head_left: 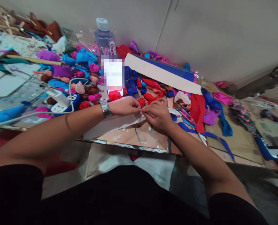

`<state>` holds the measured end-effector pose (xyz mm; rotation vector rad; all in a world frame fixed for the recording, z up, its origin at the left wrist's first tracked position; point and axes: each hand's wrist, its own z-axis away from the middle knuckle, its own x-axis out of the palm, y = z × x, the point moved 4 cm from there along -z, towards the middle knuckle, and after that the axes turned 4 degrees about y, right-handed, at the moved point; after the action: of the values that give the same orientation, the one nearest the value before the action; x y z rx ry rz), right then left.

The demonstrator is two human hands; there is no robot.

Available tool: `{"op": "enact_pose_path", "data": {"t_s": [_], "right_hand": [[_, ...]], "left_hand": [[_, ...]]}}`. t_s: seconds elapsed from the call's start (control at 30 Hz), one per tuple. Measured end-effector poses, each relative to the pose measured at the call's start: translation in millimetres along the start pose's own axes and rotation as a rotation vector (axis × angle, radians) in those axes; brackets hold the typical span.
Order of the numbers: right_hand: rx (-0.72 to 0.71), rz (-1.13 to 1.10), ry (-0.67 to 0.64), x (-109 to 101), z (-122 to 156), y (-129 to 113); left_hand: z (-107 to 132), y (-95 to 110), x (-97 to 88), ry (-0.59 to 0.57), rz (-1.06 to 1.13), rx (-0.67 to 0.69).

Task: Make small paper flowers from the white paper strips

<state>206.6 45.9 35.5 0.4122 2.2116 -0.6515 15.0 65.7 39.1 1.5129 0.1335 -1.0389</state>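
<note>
My left hand (126,106), with a metal watch (105,107) on its wrist, is closed in a pinch above the table's front part. My right hand (159,115) meets it from the right, fingers bent and thumb and fingertips pressed together. A tiny pale bit shows where the fingertips meet; it is too small to name. Below my hands lies a whitish paper sheet (115,125) on a tan board (150,137). Pink-handled scissors (187,116) and a hanging red strip (198,112) are to the right of my right hand.
Crumpled colored paper pieces (62,71) cover much of the table. Behind my hands stand a bottle (104,39), a lit phone screen (113,73) and a long cream strip (162,73). A power strip (67,104) with a white cable lies left; a blue ribbon (219,137) hangs over the edge.
</note>
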Motion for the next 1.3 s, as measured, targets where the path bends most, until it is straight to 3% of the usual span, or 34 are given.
{"op": "enact_pose_path", "data": {"t_s": [0.57,0.8,1.03,1.3], "right_hand": [[0.037,0.033,0.007,-1,0,0],[0.089,0.095,0.046,0,0,2],[0.103,0.118,0.001,1,-1,5],[0.101,0.113,-0.012,3,-2,3]], "left_hand": [[-2,-3,-1.2,0.04,-0.018,0.042],[3,13,-2.8,0.176,-0.22,0.153],[8,19,6.4,0.3,-0.527,0.242],[9,23,12.6,0.283,-0.687,0.269]]}}
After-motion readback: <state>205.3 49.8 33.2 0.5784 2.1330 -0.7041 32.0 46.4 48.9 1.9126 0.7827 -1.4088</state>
